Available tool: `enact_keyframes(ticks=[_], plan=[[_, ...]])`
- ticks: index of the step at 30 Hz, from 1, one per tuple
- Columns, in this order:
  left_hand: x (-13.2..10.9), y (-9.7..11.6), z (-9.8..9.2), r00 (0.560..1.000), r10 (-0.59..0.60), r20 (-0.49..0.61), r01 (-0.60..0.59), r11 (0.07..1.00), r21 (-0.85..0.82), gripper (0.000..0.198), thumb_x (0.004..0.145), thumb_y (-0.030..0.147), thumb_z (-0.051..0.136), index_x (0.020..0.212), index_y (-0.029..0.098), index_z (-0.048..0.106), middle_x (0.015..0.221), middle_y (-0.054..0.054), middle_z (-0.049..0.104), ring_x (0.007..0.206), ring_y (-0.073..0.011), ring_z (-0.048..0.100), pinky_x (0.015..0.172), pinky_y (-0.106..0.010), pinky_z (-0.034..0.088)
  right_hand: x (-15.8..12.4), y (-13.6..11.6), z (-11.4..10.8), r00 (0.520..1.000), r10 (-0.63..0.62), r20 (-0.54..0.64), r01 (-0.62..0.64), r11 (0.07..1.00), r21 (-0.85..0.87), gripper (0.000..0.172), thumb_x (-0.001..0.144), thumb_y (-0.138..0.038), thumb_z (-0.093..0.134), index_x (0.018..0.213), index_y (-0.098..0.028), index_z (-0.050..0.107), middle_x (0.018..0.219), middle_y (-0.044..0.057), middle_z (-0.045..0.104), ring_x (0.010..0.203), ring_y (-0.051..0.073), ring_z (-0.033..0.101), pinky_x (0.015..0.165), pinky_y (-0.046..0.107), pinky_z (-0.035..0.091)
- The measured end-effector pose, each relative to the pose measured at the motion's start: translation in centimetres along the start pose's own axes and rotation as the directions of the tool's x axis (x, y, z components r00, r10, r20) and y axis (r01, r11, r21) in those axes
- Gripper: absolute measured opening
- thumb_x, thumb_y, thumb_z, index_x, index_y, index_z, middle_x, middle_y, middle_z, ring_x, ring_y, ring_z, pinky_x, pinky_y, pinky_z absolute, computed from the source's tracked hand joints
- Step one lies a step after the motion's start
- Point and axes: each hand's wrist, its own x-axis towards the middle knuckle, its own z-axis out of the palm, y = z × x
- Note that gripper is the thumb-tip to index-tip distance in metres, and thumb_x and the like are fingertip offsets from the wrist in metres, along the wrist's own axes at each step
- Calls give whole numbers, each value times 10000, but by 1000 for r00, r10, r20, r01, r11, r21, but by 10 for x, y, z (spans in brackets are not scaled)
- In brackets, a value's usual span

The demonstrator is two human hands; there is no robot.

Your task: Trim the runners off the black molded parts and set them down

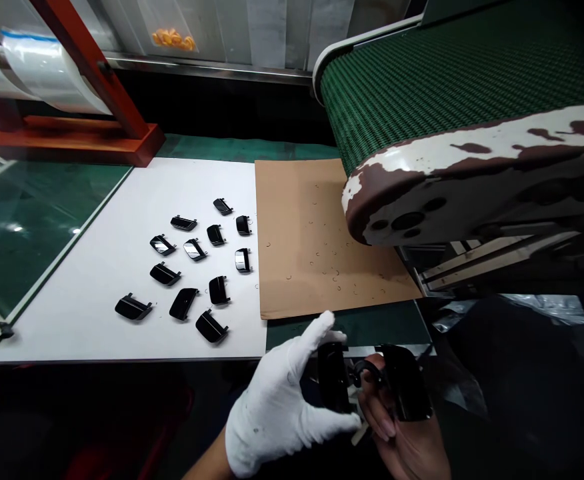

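1. Task's things: L part (333, 379) & R part (406, 383), both glossy black, held side by side at the bench's (392, 328) near edge, twd its R corner.
2. L hand (279, 403), white glove: grasping L part btwn fingers (top) & thumb (bottom).
3. R hand (409, 445), bare: fingers curled behind R part, grasping it; exact contact pts hidden. Curved dark piece (371, 369) sits btwn the two parts; can't tell if it's attached.
4. Doing it well (my judgement): grip by rims & tabs, as bare skin would prob. smudge the gloss; hold the parts slightly apart so faces don't rub; tilt to light for a proper look.
5. Around: approx a dozen similar parts (183, 304) loose on white sheet (82, 280), L side of bench. Cardboard (297, 233) to its R, w/ small curved flecks. Roll stand (72, 143) at far L corner.
6. In the way: conveyor (412, 150) overhangs bench's far R corner, limits lifting there. Clear plastic (547, 307) past R edge could snag a sleeve. Flecks might scratch gloss if parts go on cardboard.
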Motion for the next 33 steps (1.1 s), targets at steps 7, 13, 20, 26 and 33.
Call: enact_keyframes(ticks=[7, 13, 20, 26, 33], plan=[[-1, -4, -3, 998, 55, 28, -57, 993, 99, 1076, 612, 345, 880, 1457, 423, 219, 1297, 10, 606, 1172, -230, 592, 1026, -327, 473, 1, -3, 3, 999, -16, 44, 18, 998, -55, 264, 586, -296, 873, 820, -232, 768, 666, 59, 697, 335, 16, 352, 348, 177, 300], [3, 1, -12, 982, 111, 153, -153, 943, 296, 1012, 690, 385, 825, 1457, 432, 167, 1341, -7, 568, 1184, -254, 567, 1031, -373, 454, 0, -13, 20, 997, -73, 22, 75, 993, -91, 320, 543, -476, 872, 732, -241, 765, 592, 13, 648, 345, 2, 356, 356, 140, 281], [13, 22, -19, 932, 213, 293, -305, 897, 320, 818, 785, 260, 748, 1436, 348, 261, 1150, -27, 663, 966, -206, 658, 921, -321, 493, -6, -16, 16, 994, -51, 99, 70, 978, -195, 305, 590, -434, 860, 755, -197, 763, 382, -75, 422, 355, 16, 220, 350, 161, 232], [3, 22, -17, 926, 266, 267, -322, 927, 192, 790, 778, 267, 755, 1419, 386, 309, 1169, 9, 675, 1011, -183, 663, 920, -257, 516, -13, -21, 10, 984, 61, 166, -42, 992, -115, 216, 606, -390, 848, 682, -220, 738, 578, 16, 620, 454, 97, 448, 426, 222, 399], [-16, 7, 14, 933, 350, -80, -342, 935, 96, 767, 626, 240, 849, 1304, 246, 491, 1068, -32, 712, 948, -224, 699, 850, -276, 584, -8, -10, 10, 982, 108, 156, -85, 985, -150, 394, 578, -586, 787, 565, -220, 642, 458, -22, 525, 341, 71, 320, 336, 218, 325]])
